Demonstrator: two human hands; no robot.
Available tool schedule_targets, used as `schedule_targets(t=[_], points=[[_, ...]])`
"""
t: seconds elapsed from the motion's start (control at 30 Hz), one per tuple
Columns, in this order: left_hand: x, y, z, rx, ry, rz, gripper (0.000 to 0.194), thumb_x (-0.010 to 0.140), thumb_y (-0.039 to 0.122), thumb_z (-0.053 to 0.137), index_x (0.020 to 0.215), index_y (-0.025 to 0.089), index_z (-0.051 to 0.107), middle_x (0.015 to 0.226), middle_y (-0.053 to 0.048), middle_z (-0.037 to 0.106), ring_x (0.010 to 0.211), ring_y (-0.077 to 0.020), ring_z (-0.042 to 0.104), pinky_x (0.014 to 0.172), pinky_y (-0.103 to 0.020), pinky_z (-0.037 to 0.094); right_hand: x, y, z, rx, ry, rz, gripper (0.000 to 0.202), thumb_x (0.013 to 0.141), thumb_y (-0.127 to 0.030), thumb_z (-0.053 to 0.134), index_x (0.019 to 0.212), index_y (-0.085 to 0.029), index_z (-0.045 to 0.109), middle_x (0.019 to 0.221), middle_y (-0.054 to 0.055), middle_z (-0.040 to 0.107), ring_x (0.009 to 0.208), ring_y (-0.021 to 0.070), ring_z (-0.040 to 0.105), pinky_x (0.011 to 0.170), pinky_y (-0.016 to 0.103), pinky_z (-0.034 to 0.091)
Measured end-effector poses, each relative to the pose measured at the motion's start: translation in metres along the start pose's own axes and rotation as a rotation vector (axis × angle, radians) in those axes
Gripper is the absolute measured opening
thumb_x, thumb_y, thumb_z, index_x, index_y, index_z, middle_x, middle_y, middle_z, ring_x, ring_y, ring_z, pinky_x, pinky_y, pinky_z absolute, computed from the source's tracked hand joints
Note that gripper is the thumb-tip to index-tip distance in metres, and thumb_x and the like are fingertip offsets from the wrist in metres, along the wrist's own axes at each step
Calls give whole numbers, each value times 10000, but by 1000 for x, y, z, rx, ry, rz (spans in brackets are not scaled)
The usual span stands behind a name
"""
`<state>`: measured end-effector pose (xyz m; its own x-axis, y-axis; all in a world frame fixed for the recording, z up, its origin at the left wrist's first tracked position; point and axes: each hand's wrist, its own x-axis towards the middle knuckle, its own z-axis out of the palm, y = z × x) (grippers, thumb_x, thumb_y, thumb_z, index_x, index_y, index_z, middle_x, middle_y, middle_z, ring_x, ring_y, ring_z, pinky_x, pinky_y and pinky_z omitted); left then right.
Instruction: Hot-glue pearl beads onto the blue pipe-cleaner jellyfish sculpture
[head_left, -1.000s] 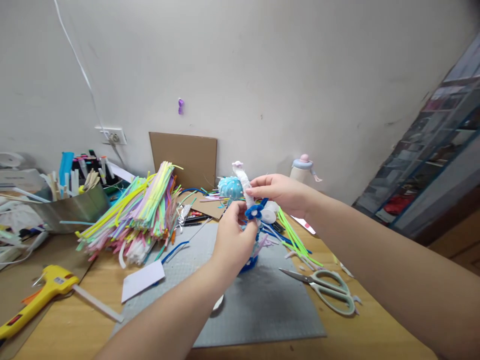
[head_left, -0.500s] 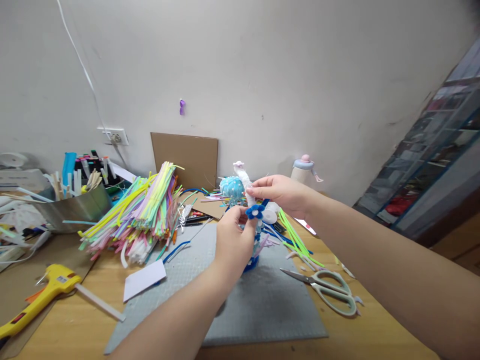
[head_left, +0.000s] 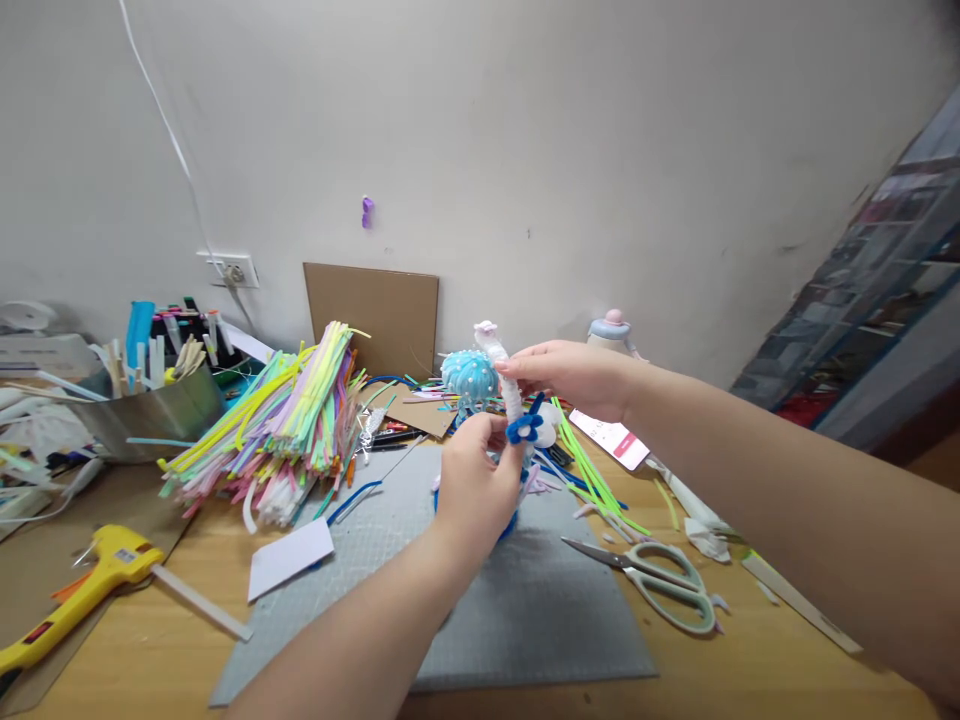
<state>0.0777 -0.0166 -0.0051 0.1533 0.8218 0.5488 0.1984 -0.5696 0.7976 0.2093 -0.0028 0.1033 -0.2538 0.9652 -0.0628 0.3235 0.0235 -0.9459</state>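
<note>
A white coiled pipe-cleaner stem [head_left: 512, 395] rises over the cutting mat [head_left: 555, 610], its pale bent tip leaning left. Against its lower part sits a dark blue pipe-cleaner flower [head_left: 524, 430] with a white centre. My left hand [head_left: 480, 475] is closed at this flower, thumb and fingers pinching its near side. Higher up, my right hand [head_left: 574, 375] pinches the white stem between thumb and fingertips. Blue and lilac parts of the figure below are mostly hidden by my left hand. Behind stands a light blue pearl-dotted pipe-cleaner jellyfish shape [head_left: 469, 374].
Scissors [head_left: 660, 580] lie on the mat's right edge, near green pipe cleaners [head_left: 589, 465]. Left are a large pipe-cleaner bundle [head_left: 300, 420], a white card [head_left: 290, 558] and a yellow glue gun [head_left: 112, 565]. A bottle [head_left: 611, 330] stands by the wall.
Both hands and the white stem have shifted slightly right. My right hand has risen a little along the stem, and its forearm has lifted, showing more of the table's right side.
</note>
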Motion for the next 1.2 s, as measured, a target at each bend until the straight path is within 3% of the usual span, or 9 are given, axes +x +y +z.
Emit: schedule_targets(t=[0.27,0.47,1.03,1.2], points=[[3,-1,-3,-17,-35,-12,46,790,212,556,760,185,579,731,-15,649,680,-146,591,645,-257,438,-1,-1,0,2,27,13,269,748,-389,633,570,-193,585,615,19,570,632,182,512,647,321,374],[3,-1,-4,-9,-52,-10,51,787,209,551,753,185,580,744,-23,653,692,-154,597,645,-263,440,-8,-3,2,-24,60,-1,398,841,-460,527,566,-184,607,622,42,597,640,190,523,649,325,375],[-3,1,-8,25,-75,64,74,764,118,534,748,184,563,762,-25,642,709,-142,575,650,-238,427,-10,-4,11,74,129,69,337,859,-305,521,561,-160,582,549,16,539,558,150,461,596,310,342],[-3,1,-7,14,-81,52,83,762,116,523,745,190,557,761,-24,641,708,-146,577,639,-241,426,-7,-2,9,94,125,88,340,823,-346,560,529,-176,575,536,12,543,539,154,459,582,308,334]])
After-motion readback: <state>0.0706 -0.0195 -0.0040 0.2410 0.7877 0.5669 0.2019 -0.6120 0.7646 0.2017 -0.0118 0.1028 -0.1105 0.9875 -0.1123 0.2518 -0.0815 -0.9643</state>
